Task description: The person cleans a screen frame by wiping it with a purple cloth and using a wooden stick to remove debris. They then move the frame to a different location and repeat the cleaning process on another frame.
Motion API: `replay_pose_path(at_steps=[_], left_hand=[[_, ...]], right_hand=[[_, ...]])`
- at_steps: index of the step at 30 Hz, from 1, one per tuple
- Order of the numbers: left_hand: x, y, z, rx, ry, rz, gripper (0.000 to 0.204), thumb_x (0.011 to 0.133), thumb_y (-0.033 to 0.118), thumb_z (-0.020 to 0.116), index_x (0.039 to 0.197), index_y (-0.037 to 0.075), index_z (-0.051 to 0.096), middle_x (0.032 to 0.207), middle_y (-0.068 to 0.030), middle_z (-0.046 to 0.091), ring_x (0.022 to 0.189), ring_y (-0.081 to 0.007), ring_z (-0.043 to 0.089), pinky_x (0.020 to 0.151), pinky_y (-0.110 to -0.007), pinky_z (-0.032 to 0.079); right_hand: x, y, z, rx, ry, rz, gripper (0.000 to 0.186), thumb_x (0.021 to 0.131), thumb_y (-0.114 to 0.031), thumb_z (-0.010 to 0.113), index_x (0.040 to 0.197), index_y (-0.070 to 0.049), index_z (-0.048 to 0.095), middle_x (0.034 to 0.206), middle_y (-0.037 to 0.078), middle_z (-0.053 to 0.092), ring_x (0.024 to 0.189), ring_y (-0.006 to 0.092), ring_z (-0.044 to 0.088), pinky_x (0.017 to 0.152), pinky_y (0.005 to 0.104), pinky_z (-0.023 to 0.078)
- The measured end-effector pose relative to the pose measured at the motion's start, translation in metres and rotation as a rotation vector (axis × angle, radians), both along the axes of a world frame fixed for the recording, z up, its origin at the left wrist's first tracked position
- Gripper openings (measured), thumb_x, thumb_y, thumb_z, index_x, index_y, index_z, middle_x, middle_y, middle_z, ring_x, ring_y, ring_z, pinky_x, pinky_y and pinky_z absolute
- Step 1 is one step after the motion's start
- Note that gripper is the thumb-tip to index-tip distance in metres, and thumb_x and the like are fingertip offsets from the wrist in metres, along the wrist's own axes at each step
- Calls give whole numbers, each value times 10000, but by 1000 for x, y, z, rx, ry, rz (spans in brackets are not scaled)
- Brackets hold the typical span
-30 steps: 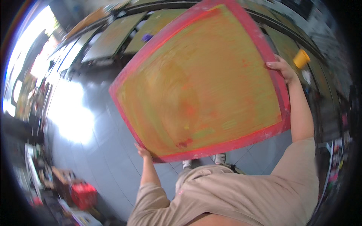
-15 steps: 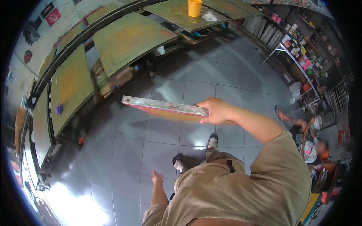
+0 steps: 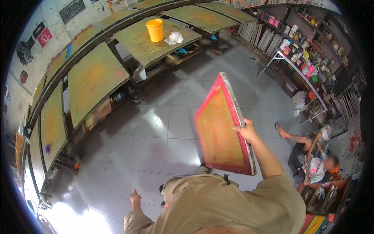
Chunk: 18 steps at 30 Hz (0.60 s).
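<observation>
Gripping only one edge of the red-bordered panel above the floor, the right hand could let it twist; the left hand, empty, fingers extended, gives no support.

A yellow bucket stands beside a white wad on a greenish board.

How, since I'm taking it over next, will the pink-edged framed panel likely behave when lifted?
The framed panel looks stiff: it shows no sag. It's probably fairly light for its size, since the right hand alone holds it. It may swing or tilt, being gripped at one edge only.
</observation>
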State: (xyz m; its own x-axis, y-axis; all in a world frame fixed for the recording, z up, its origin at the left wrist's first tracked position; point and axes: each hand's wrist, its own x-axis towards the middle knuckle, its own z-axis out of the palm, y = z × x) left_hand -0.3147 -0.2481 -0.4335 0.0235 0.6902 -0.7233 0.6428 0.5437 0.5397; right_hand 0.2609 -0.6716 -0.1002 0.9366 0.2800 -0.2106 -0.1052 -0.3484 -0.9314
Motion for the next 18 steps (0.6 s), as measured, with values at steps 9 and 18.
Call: replay_pose_path(at_steps=[9, 18], left_hand=[[113, -72, 78, -280, 379, -388, 583, 937, 533, 317, 1151, 34, 527, 955, -151, 651, 751, -286, 631, 691, -536, 443], [394, -9, 38, -242, 343, -745, 545, 940, 473, 378, 1249, 34, 471, 851, -156, 650, 725, -279, 618, 672, -457, 465]], right_hand=[[154, -48, -26, 73, 61, -381, 292, 700, 32, 716, 978, 53, 629, 869, 130, 673, 732, 189, 643, 660, 314, 520], [377, -60, -28, 62, -43, -490, 279, 695, 5, 729, 961, 33, 652, 845, 99, 683, 710, 172, 639, 649, 308, 510]])
